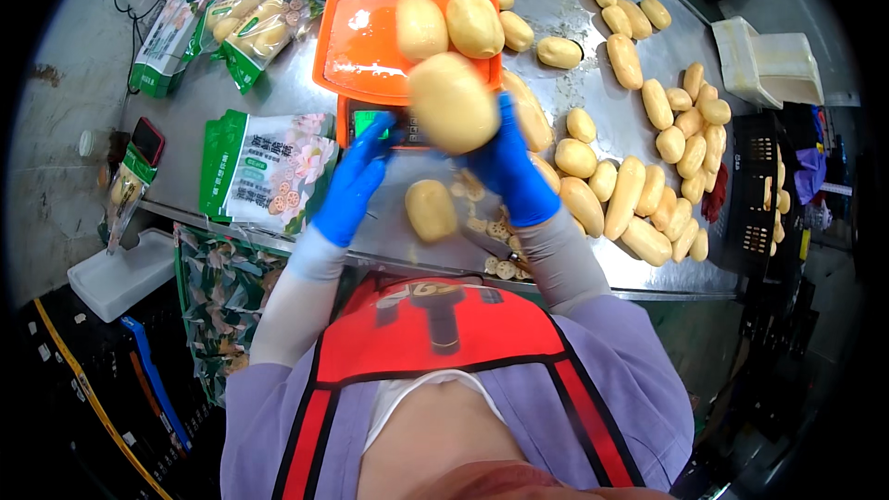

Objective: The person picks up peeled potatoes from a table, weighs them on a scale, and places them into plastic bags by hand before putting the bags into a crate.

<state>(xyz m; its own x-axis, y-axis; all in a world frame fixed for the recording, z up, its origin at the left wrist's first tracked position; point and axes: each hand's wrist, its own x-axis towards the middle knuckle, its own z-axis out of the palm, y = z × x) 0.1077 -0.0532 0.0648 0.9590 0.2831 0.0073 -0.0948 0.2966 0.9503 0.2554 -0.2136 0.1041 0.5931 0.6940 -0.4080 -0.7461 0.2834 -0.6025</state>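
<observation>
My right hand point(510, 167), in a blue glove, holds a large peeled lotus root segment point(453, 104), blurred by motion, in front of an orange scale. Two more segments point(475, 24) lie at the right of the scale's orange tray point(361, 42). My left hand point(361, 170), also gloved in blue, is near the scale's display with its fingers extended and nothing seen in it. One lotus root segment point(430, 211) lies on the steel table between my forearms. Beside my right wrist are a knife point(489, 244), partly hidden, and cut lotus root ends point(498, 230).
Printed plastic bags point(274, 170) lie left of my left hand, with filled bags point(260, 28) farther back. Many lotus root segments point(625, 198) cover the table's right side. A black crate point(757, 187) and a white container point(785, 69) stand at the right edge.
</observation>
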